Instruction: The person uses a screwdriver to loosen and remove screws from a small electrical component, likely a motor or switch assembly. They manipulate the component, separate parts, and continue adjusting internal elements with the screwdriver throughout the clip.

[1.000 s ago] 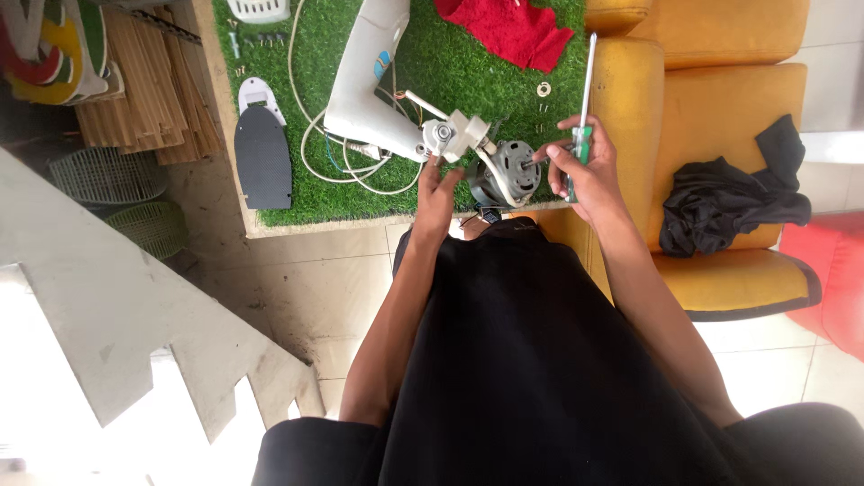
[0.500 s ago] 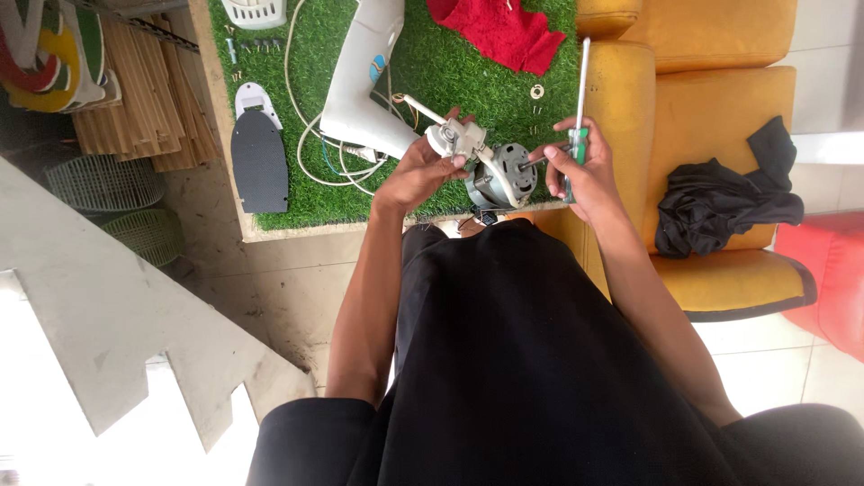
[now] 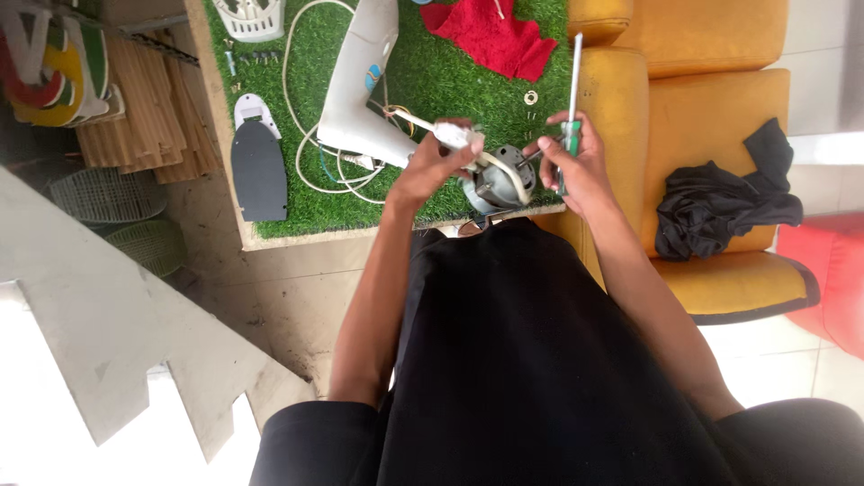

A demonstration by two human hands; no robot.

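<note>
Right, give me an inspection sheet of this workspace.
Surface: green turf mat on a low table.
Job's things: grey motor at the mat's near edge; green-handled screwdriver.
Clutter: white housing, red cloth, dark grey plate, washer.
Grippers: left hand grips a white part above the motor; right hand holds the screwdriver.
Cables: white cord looped on the mat.
Surroundings: yellow chair with black garment.
</note>
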